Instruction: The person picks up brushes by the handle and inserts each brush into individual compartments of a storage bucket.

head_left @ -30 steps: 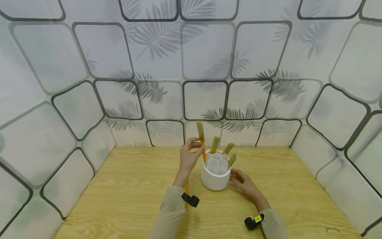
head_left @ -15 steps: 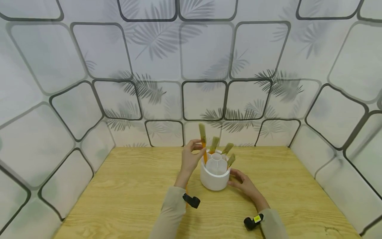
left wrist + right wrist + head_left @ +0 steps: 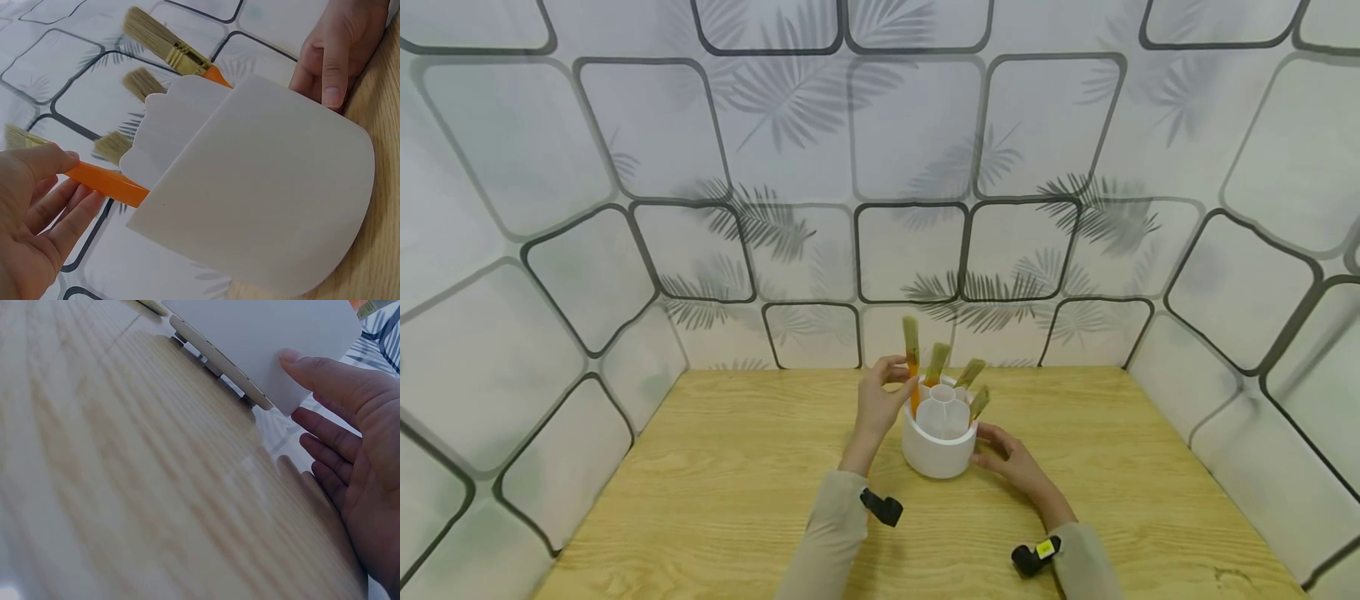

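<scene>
From where I stand, the left hand (image 3: 877, 402) has a paintbrush (image 3: 914, 402) pinched between thumb and fingertips, narrow on the orange handle, bristles pointing up. The lower end of that handle is inside the rim of a white pot (image 3: 938, 457), on the side nearest the left hand; how deep it goes, the pot's wall hides. The pot stands upright on the wooden table (image 3: 737, 475), between the two hands.

The right hand (image 3: 1011, 457) is at the pot's other side, its thumb touching the wall low down, its fingers loosely extended and apart from one another. It grips nothing; whether any fingertip besides the thumb touches the pot, I can't tell.

Inside the pot is a white divider (image 3: 943, 395) with rounded compartments. Three other brushes (image 3: 937, 363) lean in it, bristles up, spaced from beside the held brush round towards the right hand. Small feet (image 3: 214, 367) show under the pot's base, just beside the right thumb.

Across the pot from the right hand, the end of one more brush (image 3: 150, 306) shows at the table, mostly cut off from sight. Each wrist carries a small black camera (image 3: 882, 507), below pale sleeves (image 3: 827, 533). Beyond both hands rises a wall (image 3: 910, 250) patterned with rounded outlines and grey leaves.
</scene>
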The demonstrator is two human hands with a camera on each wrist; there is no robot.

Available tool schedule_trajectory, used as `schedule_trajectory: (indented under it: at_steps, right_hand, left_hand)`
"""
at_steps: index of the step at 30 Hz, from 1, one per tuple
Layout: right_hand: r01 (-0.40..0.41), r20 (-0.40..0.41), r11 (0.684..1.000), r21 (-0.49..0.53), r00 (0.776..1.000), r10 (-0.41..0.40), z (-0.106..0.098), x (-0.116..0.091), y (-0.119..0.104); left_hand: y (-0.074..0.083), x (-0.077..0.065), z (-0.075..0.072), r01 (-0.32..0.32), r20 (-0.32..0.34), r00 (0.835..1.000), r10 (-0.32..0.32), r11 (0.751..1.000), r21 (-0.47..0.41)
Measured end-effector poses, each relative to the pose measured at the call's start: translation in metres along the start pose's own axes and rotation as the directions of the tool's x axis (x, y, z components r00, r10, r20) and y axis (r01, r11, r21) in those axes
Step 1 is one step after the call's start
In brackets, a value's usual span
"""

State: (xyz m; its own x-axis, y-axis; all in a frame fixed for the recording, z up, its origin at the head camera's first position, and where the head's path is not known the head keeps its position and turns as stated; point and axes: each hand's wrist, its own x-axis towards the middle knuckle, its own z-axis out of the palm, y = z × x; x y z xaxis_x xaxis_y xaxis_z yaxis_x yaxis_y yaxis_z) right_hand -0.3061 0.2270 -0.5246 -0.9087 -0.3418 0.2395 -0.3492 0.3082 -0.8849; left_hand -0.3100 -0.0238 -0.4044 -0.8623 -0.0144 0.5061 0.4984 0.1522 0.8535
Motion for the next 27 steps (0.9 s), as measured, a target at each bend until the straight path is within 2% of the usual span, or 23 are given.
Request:
schedule_trajectory:
  at_steps: [8,17,24,27]
  right_hand:
    - [-0.008,0.003,1.0,0.001,1.0,0.008,0.0,0.001,0.0]
    - [-0.01,-0.009,1.0,-0.005,1.0,0.01,0.001,-0.001,-0.002]
    - [-0.021,-0.005,1.0,-0.008,1.0,0.021,0.001,0.0,-0.002]
    - [-0.019,-0.005,1.0,-0.007,1.0,0.019,0.001,0.0,-0.002]
  left_hand:
    - [-0.038,0.008,0.008,-0.026,-0.027,0.999,0.026,0.999,0.027]
    - [-0.041,0.007,0.009,0.007,-0.021,1.0,-0.005,0.996,0.09]
    - [-0.039,0.006,0.009,0.032,-0.015,0.999,-0.031,0.994,0.101]
    - [-0.039,0.006,0.009,0.025,-0.013,1.0,-0.023,0.995,0.098]
